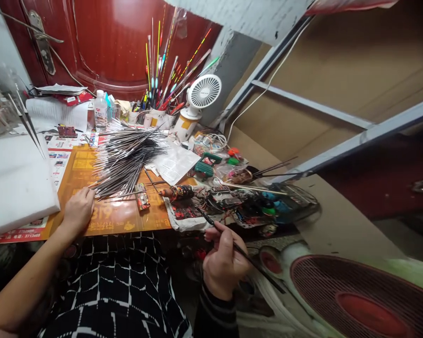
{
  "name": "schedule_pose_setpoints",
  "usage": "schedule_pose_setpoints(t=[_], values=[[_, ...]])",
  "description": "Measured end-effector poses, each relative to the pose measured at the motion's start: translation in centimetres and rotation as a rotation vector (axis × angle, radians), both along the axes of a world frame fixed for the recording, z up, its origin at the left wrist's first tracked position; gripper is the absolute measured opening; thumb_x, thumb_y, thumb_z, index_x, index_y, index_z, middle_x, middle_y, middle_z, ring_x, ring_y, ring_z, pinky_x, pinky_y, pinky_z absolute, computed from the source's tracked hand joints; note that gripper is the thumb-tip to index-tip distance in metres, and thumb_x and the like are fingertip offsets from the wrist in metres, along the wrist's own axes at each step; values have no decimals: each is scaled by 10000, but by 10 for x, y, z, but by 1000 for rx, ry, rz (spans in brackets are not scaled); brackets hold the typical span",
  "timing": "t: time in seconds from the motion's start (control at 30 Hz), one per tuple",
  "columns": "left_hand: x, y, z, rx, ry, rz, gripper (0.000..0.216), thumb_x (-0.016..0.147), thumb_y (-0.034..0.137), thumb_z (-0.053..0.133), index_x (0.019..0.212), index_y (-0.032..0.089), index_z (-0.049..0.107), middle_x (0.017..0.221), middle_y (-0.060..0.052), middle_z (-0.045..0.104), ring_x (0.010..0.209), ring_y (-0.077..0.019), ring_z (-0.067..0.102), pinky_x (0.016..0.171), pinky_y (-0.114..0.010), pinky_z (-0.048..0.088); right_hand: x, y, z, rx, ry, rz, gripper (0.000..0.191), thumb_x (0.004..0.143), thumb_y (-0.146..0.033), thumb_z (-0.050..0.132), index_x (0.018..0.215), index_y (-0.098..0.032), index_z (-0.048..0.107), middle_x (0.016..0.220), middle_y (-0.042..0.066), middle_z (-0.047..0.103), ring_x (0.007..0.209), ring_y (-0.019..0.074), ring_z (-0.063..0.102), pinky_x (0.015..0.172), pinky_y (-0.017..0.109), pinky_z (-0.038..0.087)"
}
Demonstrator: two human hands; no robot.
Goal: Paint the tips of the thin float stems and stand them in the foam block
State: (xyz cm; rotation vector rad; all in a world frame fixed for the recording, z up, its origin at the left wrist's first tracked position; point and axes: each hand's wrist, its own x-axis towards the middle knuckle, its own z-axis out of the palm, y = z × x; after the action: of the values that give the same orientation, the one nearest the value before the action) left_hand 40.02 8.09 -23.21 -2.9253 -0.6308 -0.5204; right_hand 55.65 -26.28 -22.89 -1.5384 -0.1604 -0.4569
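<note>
My left hand (79, 209) rests at the table's front left, its fingers closed around the near end of a thin dark stick (153, 183). That stick runs rightward over a small paint-stained block (142, 197). Just beyond the fingers lies a large pile of slim dark sticks with pale ends (127, 157). My right hand (227, 256) is in front of the table's edge, closed on a slender black paintbrush (259, 270). The brush's tip points up and left, by a white cloth (188, 223) stained red and black; whether they touch I cannot tell.
A white foam block (19, 183) sits at the left. Behind the pile are a plastic bottle (100, 111), cups of colourful fishing floats (157, 115) and a small white fan (204, 91). Clutter with cables (225, 199) covers the right side. A large floor fan (359, 295) stands lower right.
</note>
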Motion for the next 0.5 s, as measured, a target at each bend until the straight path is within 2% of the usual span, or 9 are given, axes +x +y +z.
schedule_pose_setpoints(t=[0.1,0.2,0.27,0.37,0.5], values=[[12,-14,4,-89,-11,-149,180,1001,210,457,1034,183,632,1041,-109,648,966,-252,619,843,-354,487,-2,5,-2,-24,-4,5,406,948,-539,586,971,-156,719,757,68,681,658,191,619,628,341,508],[29,-29,3,-142,71,-288,132,977,280,568,1031,185,641,1026,-106,651,966,-255,618,836,-356,488,-3,9,-4,-16,13,17,409,945,-542,589,981,-156,719,756,68,683,652,194,618,622,344,512],[37,-34,0,-119,118,-272,117,960,279,596,968,176,651,974,-110,651,931,-264,619,801,-361,480,-4,10,-5,-15,26,38,404,949,-535,590,995,-156,722,769,69,689,661,191,623,624,339,515],[38,-32,-6,-68,135,-182,222,1000,232,490,848,179,643,879,-99,641,838,-246,618,733,-350,456,-4,10,-4,-34,26,59,391,960,-522,583,1001,-160,725,779,65,695,679,186,628,644,334,520],[24,-21,-9,-61,34,-147,300,1041,297,412,871,194,638,879,-77,652,818,-224,629,717,-330,453,-2,9,-4,-48,17,30,391,961,-526,574,988,-164,719,774,58,693,680,185,629,646,331,523]])
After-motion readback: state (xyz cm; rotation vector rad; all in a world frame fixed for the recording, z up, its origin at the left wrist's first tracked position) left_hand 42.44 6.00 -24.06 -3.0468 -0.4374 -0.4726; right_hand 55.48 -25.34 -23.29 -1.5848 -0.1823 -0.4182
